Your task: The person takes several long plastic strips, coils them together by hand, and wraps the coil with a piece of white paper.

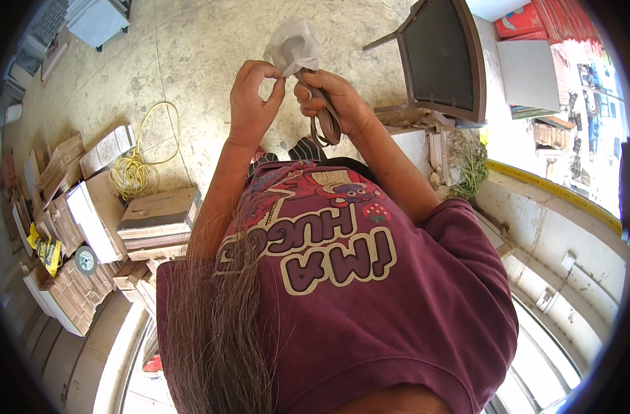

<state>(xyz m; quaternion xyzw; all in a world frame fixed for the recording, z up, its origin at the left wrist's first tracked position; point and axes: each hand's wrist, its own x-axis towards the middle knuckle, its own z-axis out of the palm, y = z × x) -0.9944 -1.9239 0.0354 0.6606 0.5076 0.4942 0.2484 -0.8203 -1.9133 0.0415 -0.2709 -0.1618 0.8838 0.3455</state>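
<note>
Out in front of me is a thin, translucent white plastic bag (292,43), crumpled and puffed out. The thumb and index finger of my left hand (251,103) meet in a pinch on the bag's lower edge. Closed fingers of my right hand (342,103) grip a brown looped strap (328,130) just below the bag. Its loops hang down past my palm, and its upper part reaches up to the bag's edge. Whether the strap goes inside the bag, I cannot tell. Both hands are close together, with the bag between and above them.
A dark-backed chair (442,58) stands at the far right on the concrete floor (204,34). To the left are a coiled yellow cord (130,174), a cardboard box (160,210), stacked tiles and a round disc (86,260). A green plant (471,165) grows by the right-hand ledge.
</note>
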